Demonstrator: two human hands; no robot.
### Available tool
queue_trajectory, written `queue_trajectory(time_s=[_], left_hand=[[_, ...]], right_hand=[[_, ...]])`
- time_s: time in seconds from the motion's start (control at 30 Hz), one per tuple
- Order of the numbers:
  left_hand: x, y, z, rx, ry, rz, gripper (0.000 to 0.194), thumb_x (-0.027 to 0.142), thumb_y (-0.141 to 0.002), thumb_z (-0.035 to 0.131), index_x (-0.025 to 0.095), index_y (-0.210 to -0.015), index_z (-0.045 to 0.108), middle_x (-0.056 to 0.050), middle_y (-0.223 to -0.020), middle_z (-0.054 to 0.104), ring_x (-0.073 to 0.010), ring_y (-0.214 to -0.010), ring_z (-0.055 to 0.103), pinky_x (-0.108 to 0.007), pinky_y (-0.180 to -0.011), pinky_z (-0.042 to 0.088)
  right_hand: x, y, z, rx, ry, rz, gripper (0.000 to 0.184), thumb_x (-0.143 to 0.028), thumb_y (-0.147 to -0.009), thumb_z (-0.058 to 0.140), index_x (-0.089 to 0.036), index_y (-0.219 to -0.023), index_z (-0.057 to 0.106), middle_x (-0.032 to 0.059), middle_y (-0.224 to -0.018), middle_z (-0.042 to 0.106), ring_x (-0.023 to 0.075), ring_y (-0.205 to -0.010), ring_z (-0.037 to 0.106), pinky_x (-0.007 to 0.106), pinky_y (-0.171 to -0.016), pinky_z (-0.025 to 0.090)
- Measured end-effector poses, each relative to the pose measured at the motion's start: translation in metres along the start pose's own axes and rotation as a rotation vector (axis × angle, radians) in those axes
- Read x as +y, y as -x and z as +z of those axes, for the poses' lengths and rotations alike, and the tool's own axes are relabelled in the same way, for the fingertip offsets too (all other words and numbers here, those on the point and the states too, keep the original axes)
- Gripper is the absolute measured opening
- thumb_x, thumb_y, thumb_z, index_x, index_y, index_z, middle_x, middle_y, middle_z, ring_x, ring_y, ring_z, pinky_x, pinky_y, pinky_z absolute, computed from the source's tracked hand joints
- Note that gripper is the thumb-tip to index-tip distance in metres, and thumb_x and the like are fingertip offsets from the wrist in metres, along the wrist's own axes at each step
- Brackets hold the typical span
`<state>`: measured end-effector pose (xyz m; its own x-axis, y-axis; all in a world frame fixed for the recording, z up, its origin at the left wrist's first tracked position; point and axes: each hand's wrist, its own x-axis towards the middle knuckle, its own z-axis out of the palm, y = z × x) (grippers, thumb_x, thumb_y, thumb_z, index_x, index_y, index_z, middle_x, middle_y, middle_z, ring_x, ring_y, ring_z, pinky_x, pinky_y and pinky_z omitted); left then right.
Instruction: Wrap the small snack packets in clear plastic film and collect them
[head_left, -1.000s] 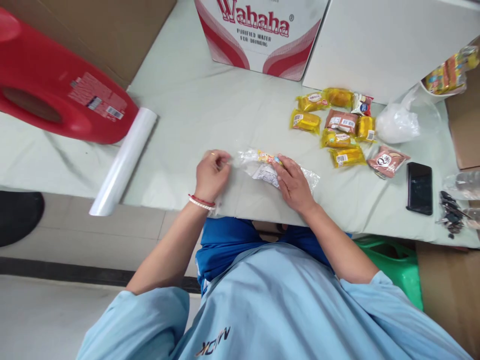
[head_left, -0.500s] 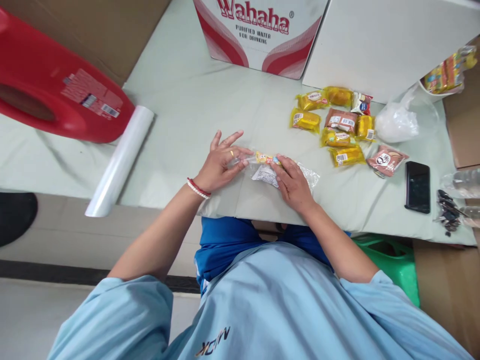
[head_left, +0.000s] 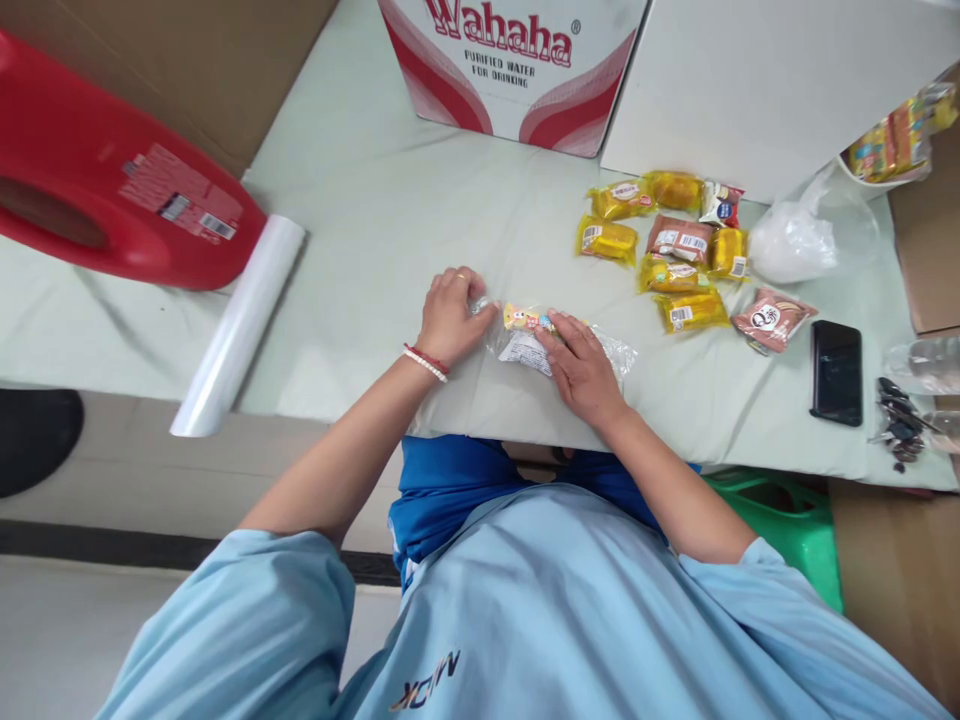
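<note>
A clear plastic bag (head_left: 616, 352) lies flat near the table's front edge, with a white printed label (head_left: 525, 350) on it. A yellow, cartoon-printed strip (head_left: 517, 317) shows along its upper side; whether it is part of the bag or a packet inside I cannot tell. My left hand (head_left: 454, 318) is closed, fingers curled, on the bag's crumpled left end. My right hand (head_left: 585, 372) rests flat across the bag's middle with fingers stretched out, covering part of the label and strip.
Several yellow-wrapped snacks (head_left: 607, 240) and a pink packet (head_left: 772, 320) lie to the right, beside a knotted white bag (head_left: 793, 243) and a phone (head_left: 836, 372). At left are a plastic roll (head_left: 240, 325) and a red jug (head_left: 187, 200). A Wahaha carton (head_left: 517, 75) stands behind.
My left hand has gone from spread fingers to curled ones at the bag's left end, its wrist shifting right. My right hand stays on the bag.
</note>
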<state>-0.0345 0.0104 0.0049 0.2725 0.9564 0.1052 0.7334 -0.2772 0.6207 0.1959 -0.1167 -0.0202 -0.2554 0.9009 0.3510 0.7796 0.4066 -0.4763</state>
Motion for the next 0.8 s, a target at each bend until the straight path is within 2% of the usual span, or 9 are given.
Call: queue_trajectory(time_s=[0.1, 0.17, 0.23, 0.33, 0.4, 0.43, 0.57, 0.7, 0.8], left_hand=[[-0.006, -0.008, 0.002, -0.125, -0.035, 0.132, 0.056, 0.034, -0.085, 0.060, 0.023, -0.139, 0.062, -0.013, -0.152, 0.056, -0.0357, -0.149, 0.043, -0.058, -0.126, 0.029], [-0.007, -0.013, 0.002, -0.258, -0.061, 0.155, 0.048, 0.032, -0.089, 0.053, 0.026, -0.134, 0.067, -0.009, -0.158, 0.054, -0.0351, -0.160, 0.028, -0.061, -0.132, 0.015], [-0.005, -0.015, -0.001, -0.324, -0.079, 0.172, 0.032, 0.031, -0.092, 0.050, 0.023, -0.112, 0.074, -0.008, -0.152, 0.059, -0.0357, -0.162, 0.023, -0.063, -0.132, 0.009], [0.001, -0.013, -0.010, -0.341, -0.041, 0.238, 0.025, 0.030, -0.094, 0.046, 0.019, -0.089, 0.068, -0.014, -0.134, 0.067, -0.0336, -0.145, 0.049, -0.054, -0.126, 0.032], [0.006, -0.008, -0.019, -0.316, -0.007, 0.217, 0.027, 0.033, -0.096, 0.043, 0.019, -0.087, 0.065, -0.014, -0.115, 0.071, -0.0286, -0.113, 0.065, -0.045, -0.106, 0.049], [0.008, -0.005, -0.023, -0.301, 0.007, 0.173, 0.027, 0.035, -0.096, 0.043, 0.020, -0.088, 0.064, -0.012, -0.103, 0.071, -0.0260, -0.097, 0.067, -0.041, -0.095, 0.053], [0.018, 0.009, -0.038, -0.252, 0.079, -0.052, 0.023, 0.039, -0.091, 0.054, 0.021, -0.082, 0.064, -0.002, -0.068, 0.062, -0.0187, -0.065, 0.056, -0.032, -0.068, 0.044], [0.037, 0.018, -0.045, -0.167, 0.219, -0.216, 0.022, 0.037, -0.083, 0.065, 0.019, -0.071, 0.066, 0.001, -0.060, 0.059, -0.0150, -0.057, 0.050, -0.029, -0.060, 0.039], [0.054, 0.020, -0.046, -0.138, 0.320, -0.249, 0.020, 0.034, -0.082, 0.065, 0.019, -0.069, 0.066, 0.001, -0.054, 0.058, -0.0142, -0.053, 0.051, -0.029, -0.058, 0.039]], right_hand=[[0.000, 0.000, 0.000, 0.000, 0.001, -0.005, 0.050, -0.027, -0.111, 0.038, -0.030, -0.159, 0.053, 0.0087, -0.168, 0.046, 0.0251, -0.158, 0.041, 0.056, -0.130, 0.037], [0.000, 0.000, 0.000, -0.003, 0.002, -0.004, 0.050, -0.027, -0.111, 0.038, -0.030, -0.159, 0.053, 0.0086, -0.168, 0.046, 0.0254, -0.158, 0.041, 0.056, -0.130, 0.037], [-0.001, 0.000, 0.000, 0.001, 0.006, 0.000, 0.051, -0.027, -0.111, 0.038, -0.030, -0.160, 0.051, 0.0089, -0.168, 0.047, 0.0260, -0.158, 0.040, 0.057, -0.129, 0.037], [-0.003, -0.002, -0.002, 0.027, 0.013, 0.002, 0.053, -0.025, -0.110, 0.038, -0.026, -0.163, 0.047, 0.0122, -0.165, 0.049, 0.0266, -0.157, 0.041, 0.056, -0.129, 0.038], [-0.004, -0.003, -0.003, 0.026, 0.021, 0.001, 0.054, -0.021, -0.109, 0.039, -0.023, -0.163, 0.047, 0.0143, -0.163, 0.050, 0.0268, -0.156, 0.041, 0.054, -0.129, 0.038], [-0.006, -0.004, -0.004, 0.011, 0.030, 0.002, 0.054, -0.020, -0.108, 0.039, -0.022, -0.162, 0.048, 0.0145, -0.163, 0.049, 0.0269, -0.156, 0.041, 0.054, -0.129, 0.038], [-0.011, -0.006, -0.007, -0.070, 0.091, 0.021, 0.053, -0.014, -0.107, 0.039, -0.024, -0.157, 0.054, 0.0124, -0.166, 0.047, 0.0272, -0.157, 0.040, 0.053, -0.130, 0.036], [-0.014, -0.006, -0.008, -0.102, 0.135, 0.055, 0.051, -0.013, -0.107, 0.040, -0.023, -0.153, 0.058, 0.0114, -0.168, 0.046, 0.0270, -0.158, 0.039, 0.053, -0.130, 0.036], [-0.014, -0.007, -0.009, -0.116, 0.131, 0.058, 0.052, -0.011, -0.105, 0.041, -0.024, -0.153, 0.058, 0.0103, -0.168, 0.046, 0.0262, -0.159, 0.038, 0.053, -0.130, 0.036]])
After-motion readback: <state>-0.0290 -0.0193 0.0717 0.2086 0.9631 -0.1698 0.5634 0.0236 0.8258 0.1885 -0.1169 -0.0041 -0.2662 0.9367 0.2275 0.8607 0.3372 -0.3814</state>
